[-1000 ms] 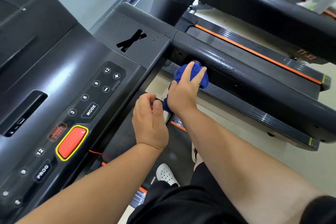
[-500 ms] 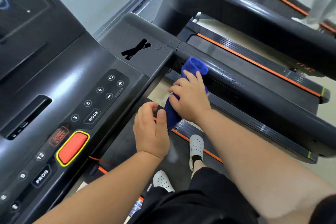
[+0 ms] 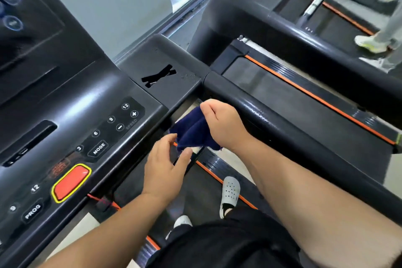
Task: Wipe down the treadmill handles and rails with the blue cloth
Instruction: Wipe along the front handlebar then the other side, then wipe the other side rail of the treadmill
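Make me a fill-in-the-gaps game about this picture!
The right hand grips a ___ cloth.
The key beside the 3 says ___.
The shoe with holes is ___.
Missing words: blue, MODE, white.

view: head, single | from: worn on the person's head | facing: forward and down, tilted | range: near | console (image 3: 71,102) left, rail (image 3: 293,128) right, neighbouring treadmill (image 3: 304,28) far right
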